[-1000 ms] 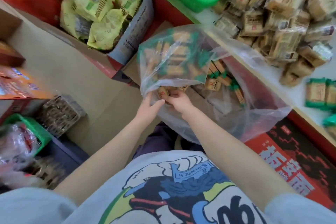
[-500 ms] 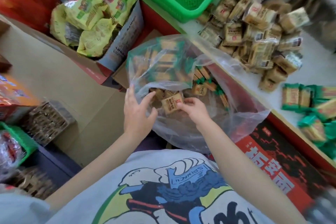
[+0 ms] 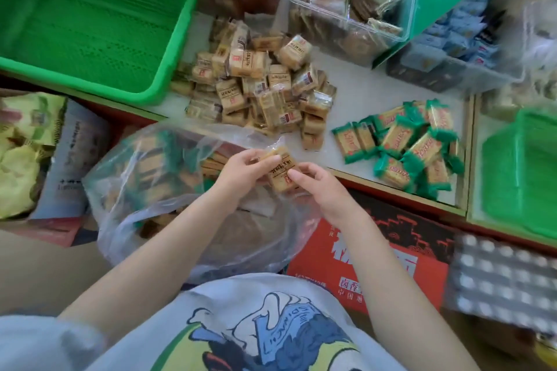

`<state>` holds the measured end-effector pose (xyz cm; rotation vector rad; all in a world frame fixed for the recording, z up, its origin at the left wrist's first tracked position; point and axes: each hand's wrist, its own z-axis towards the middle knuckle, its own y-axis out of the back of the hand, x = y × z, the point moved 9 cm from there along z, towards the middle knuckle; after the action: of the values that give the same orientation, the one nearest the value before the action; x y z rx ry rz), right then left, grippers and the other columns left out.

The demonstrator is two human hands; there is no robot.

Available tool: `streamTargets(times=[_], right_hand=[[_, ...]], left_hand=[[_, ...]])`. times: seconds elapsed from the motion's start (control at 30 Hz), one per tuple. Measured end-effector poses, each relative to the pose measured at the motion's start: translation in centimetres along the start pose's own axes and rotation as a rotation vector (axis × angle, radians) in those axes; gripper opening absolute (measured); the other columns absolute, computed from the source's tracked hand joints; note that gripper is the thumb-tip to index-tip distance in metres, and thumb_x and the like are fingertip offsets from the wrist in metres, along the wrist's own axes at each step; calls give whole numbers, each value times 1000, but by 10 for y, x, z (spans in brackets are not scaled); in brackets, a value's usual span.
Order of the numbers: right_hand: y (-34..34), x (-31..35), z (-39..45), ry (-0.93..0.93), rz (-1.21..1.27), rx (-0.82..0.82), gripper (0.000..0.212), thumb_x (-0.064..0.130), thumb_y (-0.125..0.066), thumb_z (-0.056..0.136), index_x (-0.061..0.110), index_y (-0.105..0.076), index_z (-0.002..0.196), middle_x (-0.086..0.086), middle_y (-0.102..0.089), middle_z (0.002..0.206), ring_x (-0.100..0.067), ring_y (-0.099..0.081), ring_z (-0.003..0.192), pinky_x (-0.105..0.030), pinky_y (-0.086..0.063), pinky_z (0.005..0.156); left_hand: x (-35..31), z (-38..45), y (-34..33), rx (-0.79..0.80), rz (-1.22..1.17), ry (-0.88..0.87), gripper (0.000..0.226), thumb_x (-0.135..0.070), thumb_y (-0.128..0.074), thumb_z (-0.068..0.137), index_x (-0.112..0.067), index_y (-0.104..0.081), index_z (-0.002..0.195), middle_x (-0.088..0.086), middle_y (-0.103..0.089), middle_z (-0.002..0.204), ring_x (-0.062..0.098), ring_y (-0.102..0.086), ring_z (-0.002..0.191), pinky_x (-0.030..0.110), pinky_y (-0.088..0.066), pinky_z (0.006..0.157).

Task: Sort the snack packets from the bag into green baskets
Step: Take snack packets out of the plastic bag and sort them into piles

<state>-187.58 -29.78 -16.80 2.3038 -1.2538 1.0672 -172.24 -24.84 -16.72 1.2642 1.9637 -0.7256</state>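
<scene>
tan-wrapped snack packets, a small stack, sit between both hands above the mouth of the clear plastic bag. left hand grasps the stack from its near-left side, fingers curled over the top edge. right hand pinches the stack's right side, thumb on the printed face, fingers curled beneath. exact count of packets in the stack cannot be told.

bag lies below and left of the hands, open, with more tan and green-edged packets visible through the film. just beyond the hands, on the white shelf surface, a heap of tan packets. beyond and right of the right hand, a loose group of green-wrapped packets, apart from the tan heap.

far left of the left hand, beyond it, a large green basket on the shelf. far right of the right hand, a second green basket. beyond the tan heap, a clear plastic bin with other wrapped snacks. under the right forearm, a red printed carton. left of the bag, a box of yellow-green pouches.
</scene>
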Motion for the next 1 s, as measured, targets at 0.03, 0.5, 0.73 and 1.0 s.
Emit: streamTargets(times=[0.03,0.5,0.73,1.0], right_hand=[[17,0,1,-7,-34,-39,23,23,-69,94,10,-66,114,-10,-74,106,-17,-69,82,-29,-54,73],[84,30,94,126,-596,-380,33,29,-74,89,22,-62,119,6,-59,88,-17,-63,82,-29,-53,73],[67,20,112,-77,-683,-151,34,33,-78,85,15,-62,110,-2,-68,91,-20,-62,69,-34,-57,61],[81,28,106,-63,-526,-390,57,31,-83,81,16,-41,117,-1,-60,102,-21,-72,77,-44,-63,72]], left_hand=[[-6,9,-12,25,75,-27,29,-30,-74,90,-10,-73,110,2,-75,94,6,-70,78,24,-55,65],[34,59,-30,-1,1280,-116,69,-51,-43,101,-21,-20,159,0,-11,168,20,-6,154,44,-17,122],[39,62,-25,70,1307,-88,72,-54,-38,102,-19,-16,160,-2,-4,169,15,1,155,44,-10,124],[41,64,-22,120,1315,-91,71,-52,-37,103,-20,-13,161,-3,0,169,14,4,154,46,-9,124]])
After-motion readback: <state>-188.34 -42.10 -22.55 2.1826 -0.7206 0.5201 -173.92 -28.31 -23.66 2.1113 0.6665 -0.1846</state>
